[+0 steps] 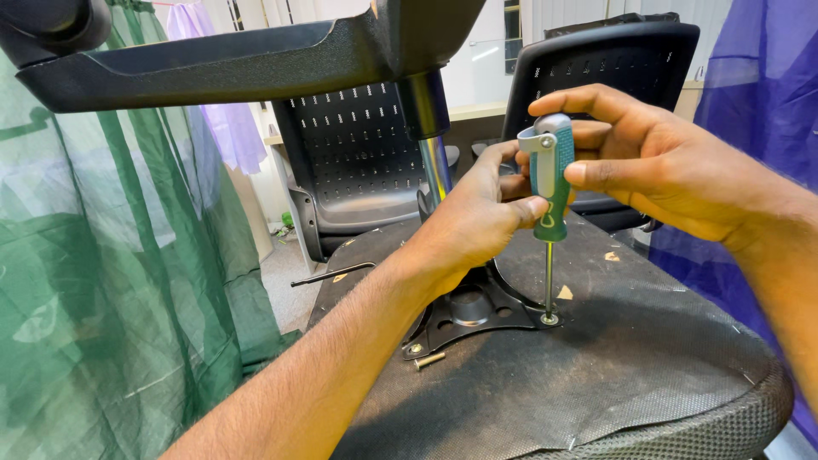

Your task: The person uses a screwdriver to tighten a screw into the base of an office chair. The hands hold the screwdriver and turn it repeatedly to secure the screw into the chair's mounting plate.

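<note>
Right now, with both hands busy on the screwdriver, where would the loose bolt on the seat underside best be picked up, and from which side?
The loose bolt lies flat on the black seat underside, just in front of the metal mounting plate. Probably best pinched across its shank near the middle, coming straight down from above: nothing covers it, and the left hand and right hand on the screwdriver sit higher.

above: chair base (239, 60) overhangs | centre: gas column (434, 162) blocks | seat (648, 358) right: open | 1 loose bolt (429, 360) front

At frame centre, a green-handled screwdriver (549, 192) stands upright on the black metal chair plate (477, 311); a loose brass bolt (429, 360) lies lower left of it.
</note>
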